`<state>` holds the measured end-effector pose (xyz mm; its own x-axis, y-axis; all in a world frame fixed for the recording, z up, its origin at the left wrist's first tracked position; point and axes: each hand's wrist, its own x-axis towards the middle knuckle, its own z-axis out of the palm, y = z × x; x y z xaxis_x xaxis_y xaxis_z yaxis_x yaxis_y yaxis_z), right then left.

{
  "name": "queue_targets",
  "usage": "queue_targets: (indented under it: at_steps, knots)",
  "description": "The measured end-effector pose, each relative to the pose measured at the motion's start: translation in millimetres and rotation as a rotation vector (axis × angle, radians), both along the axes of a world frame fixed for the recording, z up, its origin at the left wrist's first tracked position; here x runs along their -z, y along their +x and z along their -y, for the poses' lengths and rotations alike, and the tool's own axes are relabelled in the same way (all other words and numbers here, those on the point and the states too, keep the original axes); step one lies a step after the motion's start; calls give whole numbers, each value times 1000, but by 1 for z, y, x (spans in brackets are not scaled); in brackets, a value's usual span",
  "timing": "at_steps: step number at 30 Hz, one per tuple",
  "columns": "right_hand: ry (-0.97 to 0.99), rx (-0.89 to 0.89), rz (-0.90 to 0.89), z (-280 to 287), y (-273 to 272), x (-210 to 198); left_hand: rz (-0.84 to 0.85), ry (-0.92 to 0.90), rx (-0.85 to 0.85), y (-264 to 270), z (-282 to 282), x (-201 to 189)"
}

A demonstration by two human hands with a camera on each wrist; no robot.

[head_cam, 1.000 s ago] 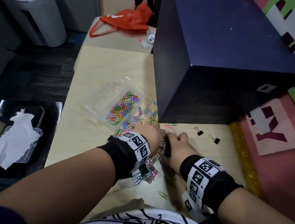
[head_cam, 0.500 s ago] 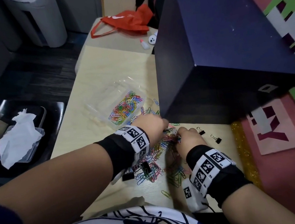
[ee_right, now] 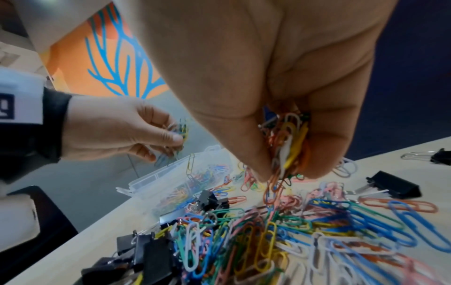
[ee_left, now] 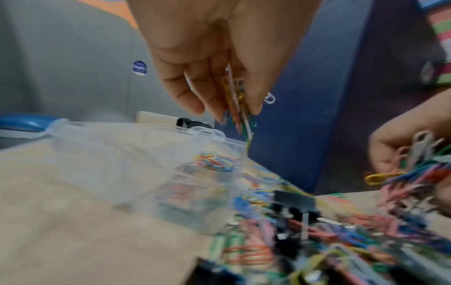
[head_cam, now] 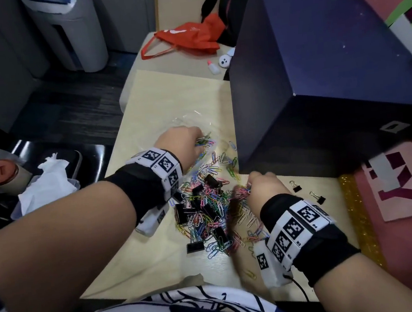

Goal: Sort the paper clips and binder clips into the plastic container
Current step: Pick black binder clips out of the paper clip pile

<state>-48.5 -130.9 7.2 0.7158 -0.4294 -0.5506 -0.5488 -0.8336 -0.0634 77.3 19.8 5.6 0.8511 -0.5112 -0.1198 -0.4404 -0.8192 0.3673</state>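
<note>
A heap of coloured paper clips (head_cam: 213,206) mixed with black binder clips (head_cam: 194,247) lies on the pale table (head_cam: 159,251). My left hand (head_cam: 183,143) hovers over the clear plastic container (head_cam: 195,121) and pinches a bunch of paper clips (ee_left: 238,104); the container (ee_right: 180,181) holds coloured clips. My right hand (head_cam: 265,187) sits just above the heap's right side, fingers curled round a bunch of paper clips (ee_right: 290,142). Some clips dangle from it into the pile.
A large dark blue box (head_cam: 319,78) stands right behind the heap and container. Two small binder clips (head_cam: 306,190) lie to the right. A red bag (head_cam: 186,40) and a small bottle (head_cam: 212,66) lie farther back. The table's left edge drops to a chair holding tissue (head_cam: 46,181).
My left hand has moved from the pile up and back to over the container, carrying paper clips. My right hand has gathered a bunch of clips and lifted slightly at the heap's right side.
</note>
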Motion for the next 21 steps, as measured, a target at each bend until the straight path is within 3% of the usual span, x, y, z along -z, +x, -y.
queue_targets:
  at_steps: [4,13,17,21]
  knots:
    - [13,-17,68,-4,3,-4,-124,-15,-54,6,-15,7]
    - [163,-89,265,-25,50,-19,-38,99,-64,4,-35,18]
    - [228,-57,305,-39,79,-17,11,175,-79,2,-42,22]
    - [306,59,336,-48,100,-13,-85,237,-111,0,-46,25]
